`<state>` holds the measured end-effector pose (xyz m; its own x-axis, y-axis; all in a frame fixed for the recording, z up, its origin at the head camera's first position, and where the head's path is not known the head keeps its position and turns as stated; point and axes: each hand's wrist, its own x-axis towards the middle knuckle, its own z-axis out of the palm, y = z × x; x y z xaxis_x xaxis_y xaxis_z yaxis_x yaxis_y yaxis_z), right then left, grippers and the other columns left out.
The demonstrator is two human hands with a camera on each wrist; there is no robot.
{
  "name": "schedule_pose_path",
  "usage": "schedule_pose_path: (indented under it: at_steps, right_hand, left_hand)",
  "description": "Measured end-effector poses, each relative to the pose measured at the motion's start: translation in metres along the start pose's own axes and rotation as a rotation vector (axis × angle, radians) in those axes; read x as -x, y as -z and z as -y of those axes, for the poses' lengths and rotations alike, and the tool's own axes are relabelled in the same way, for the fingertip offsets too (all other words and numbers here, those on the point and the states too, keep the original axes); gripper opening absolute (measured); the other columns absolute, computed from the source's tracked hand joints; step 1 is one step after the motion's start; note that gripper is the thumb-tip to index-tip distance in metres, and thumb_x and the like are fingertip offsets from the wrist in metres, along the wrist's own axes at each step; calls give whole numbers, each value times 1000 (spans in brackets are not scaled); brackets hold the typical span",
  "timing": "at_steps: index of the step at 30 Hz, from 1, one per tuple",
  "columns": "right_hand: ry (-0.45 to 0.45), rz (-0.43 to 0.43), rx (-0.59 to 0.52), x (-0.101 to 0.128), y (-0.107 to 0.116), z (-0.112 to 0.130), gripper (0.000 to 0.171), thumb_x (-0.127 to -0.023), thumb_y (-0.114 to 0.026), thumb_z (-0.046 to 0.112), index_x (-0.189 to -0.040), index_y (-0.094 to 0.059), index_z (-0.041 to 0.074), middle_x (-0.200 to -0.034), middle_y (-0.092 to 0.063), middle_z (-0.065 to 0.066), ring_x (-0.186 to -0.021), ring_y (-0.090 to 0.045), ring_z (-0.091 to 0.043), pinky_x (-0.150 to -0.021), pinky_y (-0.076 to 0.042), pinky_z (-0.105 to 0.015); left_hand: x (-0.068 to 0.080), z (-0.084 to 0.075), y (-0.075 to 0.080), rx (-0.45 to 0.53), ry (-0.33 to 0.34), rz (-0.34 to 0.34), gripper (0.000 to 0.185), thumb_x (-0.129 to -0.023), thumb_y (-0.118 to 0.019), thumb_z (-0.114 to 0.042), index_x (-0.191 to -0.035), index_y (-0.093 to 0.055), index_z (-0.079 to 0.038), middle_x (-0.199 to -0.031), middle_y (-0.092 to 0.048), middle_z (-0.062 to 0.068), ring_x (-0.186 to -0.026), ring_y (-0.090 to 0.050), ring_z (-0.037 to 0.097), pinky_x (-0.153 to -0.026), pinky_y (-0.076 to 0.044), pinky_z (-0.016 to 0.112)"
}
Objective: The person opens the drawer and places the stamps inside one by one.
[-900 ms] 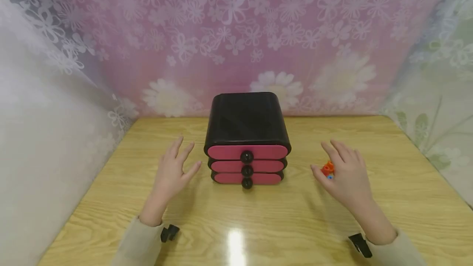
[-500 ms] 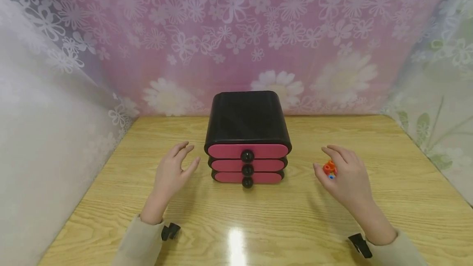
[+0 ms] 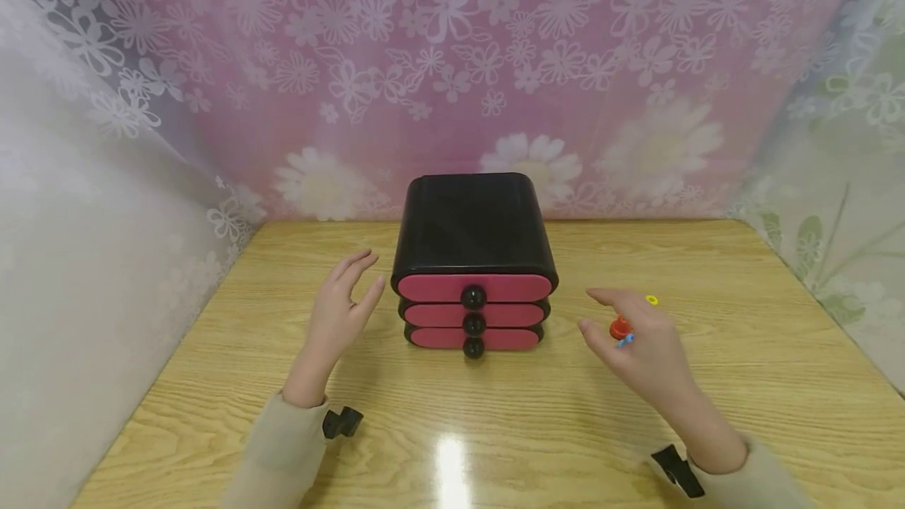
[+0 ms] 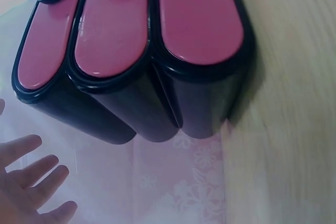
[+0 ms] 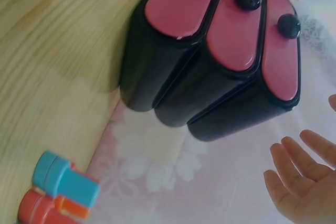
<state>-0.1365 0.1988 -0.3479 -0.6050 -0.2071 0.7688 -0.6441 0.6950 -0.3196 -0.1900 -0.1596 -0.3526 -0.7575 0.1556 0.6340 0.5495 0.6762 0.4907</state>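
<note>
A black mini cabinet point(image 3: 472, 226) with three pink drawer fronts and black knobs stands mid-table, all drawers closed. My left hand point(image 3: 339, 305) hovers just left of it, fingers relaxed and holding nothing; its fingertips point(image 4: 31, 174) show below the cabinet point(image 4: 136, 56) in the left wrist view. My right hand point(image 3: 636, 344) hovers to the cabinet's right, fingers spread and empty. A small orange and blue toy point(image 3: 621, 329) lies on the table partly behind that hand. In the right wrist view the toy point(image 5: 58, 190) lies apart from the straight fingers point(image 5: 302, 174), with the cabinet point(image 5: 210, 51) beyond.
The wooden table point(image 3: 495, 415) is fenced by flowered curtains at the back and both sides. A tiny yellow piece point(image 3: 651, 300) lies on the table just beyond my right hand. A black wrist mount point(image 3: 342, 421) sits on each sleeve.
My left hand moved forward, closer to the cabinet's left side. My right hand shifted left toward the cabinet, uncovering the yellow piece behind it.
</note>
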Motion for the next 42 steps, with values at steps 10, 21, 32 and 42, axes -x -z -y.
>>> schedule_pose_path:
  at_steps: [10,21,32,42]
  right_hand:
    - [-72,94,-106,-6,-10,19,39,-63,-73,3,-101,-63,-1,-92,-64,-5,-84,-57,-17,-73,-38,-11]
    - [-55,213,-207,-17,-36,36,41,-68,-73,9,-107,-60,3,-89,-64,-5,-82,-59,-17,-70,-48,-33]
    - [-165,293,-394,-24,-56,47,38,-74,-70,10,-110,-58,4,-92,-64,-8,-80,-62,-18,-69,-50,-34]
    - [-318,298,-546,-22,-68,52,32,-78,-66,10,-108,-58,3,-95,-64,-9,-81,-62,-15,-70,-50,-30]
  left_hand:
    - [-14,-1,-10,171,-31,-70,35,-87,-53,-19,-116,-57,2,-120,-51,16,-113,-45,27,-92,-34,44]
    - [-28,-9,-20,356,91,-62,31,-87,-52,-3,-116,-54,7,-123,-48,22,-114,-42,32,-87,-35,51]
    - [-38,-35,-16,480,131,-15,33,-88,-47,-3,-117,-51,11,-127,-41,25,-119,-35,33,-92,-29,53]
    - [-45,-30,-22,568,86,23,34,-87,-46,-1,-118,-48,13,-131,-35,28,-123,-29,35,-96,-23,54]
